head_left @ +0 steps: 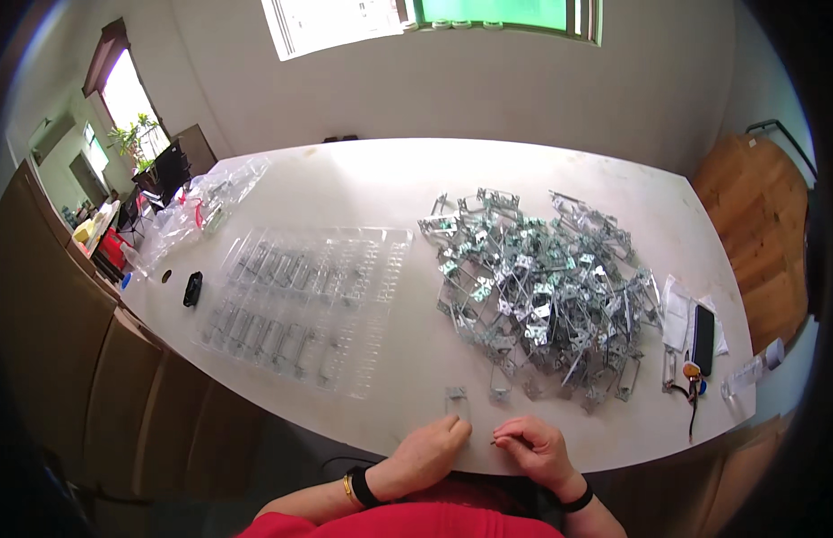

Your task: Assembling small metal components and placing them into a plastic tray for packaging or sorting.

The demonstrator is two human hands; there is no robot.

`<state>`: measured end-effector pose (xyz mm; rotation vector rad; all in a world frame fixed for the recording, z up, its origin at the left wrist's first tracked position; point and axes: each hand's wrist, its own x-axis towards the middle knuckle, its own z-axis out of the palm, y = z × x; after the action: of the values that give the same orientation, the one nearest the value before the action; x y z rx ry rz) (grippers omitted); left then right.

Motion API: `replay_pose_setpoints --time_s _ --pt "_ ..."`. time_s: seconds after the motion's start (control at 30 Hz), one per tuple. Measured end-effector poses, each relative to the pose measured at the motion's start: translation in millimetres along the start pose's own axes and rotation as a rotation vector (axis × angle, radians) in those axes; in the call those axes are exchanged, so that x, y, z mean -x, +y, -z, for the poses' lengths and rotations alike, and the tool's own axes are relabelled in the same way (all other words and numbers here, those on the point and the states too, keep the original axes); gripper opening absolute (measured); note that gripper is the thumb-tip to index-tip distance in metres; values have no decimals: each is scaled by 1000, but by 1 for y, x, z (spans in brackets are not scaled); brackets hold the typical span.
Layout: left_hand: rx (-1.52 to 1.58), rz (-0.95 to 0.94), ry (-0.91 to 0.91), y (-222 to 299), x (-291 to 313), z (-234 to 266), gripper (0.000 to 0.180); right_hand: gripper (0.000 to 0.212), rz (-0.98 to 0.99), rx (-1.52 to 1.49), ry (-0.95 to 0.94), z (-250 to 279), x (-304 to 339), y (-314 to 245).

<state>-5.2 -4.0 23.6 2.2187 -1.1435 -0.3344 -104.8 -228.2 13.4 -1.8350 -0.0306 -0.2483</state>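
Note:
Close to the table's near edge, my left hand point(432, 448) has its fingers pressed together on the near end of a small metal bracket point(456, 394). The bracket has a flat plate at its far end and thin wire sides, and its near end is hidden by my fingers. A short way to the right, my right hand point(535, 448) is closed in a pinch. A small dark tip shows at those fingertips, too small to name. Just beyond my hands spreads a large heap of similar metal brackets point(542, 278).
Left of the heap lies a clear plastic tray point(367, 309) with several brackets in its rows. Farther left are a black case point(193, 289) and a clear plastic bag point(179, 224). A phone point(703, 341), keys point(693, 370) and a plastic bottle point(748, 372) lie at the right edge.

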Motion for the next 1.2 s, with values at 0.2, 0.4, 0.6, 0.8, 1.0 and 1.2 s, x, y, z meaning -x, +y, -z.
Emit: replay_pose_setpoints --time_s 0.2,0.4,0.6,0.8,1.0,1.2 --pt "135 -68 116 2 5 14 16 7 -32 -16 22 -3 0 -4" --pt "1296 359 61 -15 6 27 16 7 -47 3 46 -4 0 -4" --pt "1300 488 205 -50 9 -2 25 8 -9 20 50 -3 0 -2" --pt "1176 508 159 -56 10 -3 36 10 -82 -114 44 -4 3 2" --pt "1147 449 150 -45 12 12 53 9 -44 -113 37 -3 6 5" --pt "1015 385 179 -50 16 -4 63 10 -41 -148 28 -4 7 5"
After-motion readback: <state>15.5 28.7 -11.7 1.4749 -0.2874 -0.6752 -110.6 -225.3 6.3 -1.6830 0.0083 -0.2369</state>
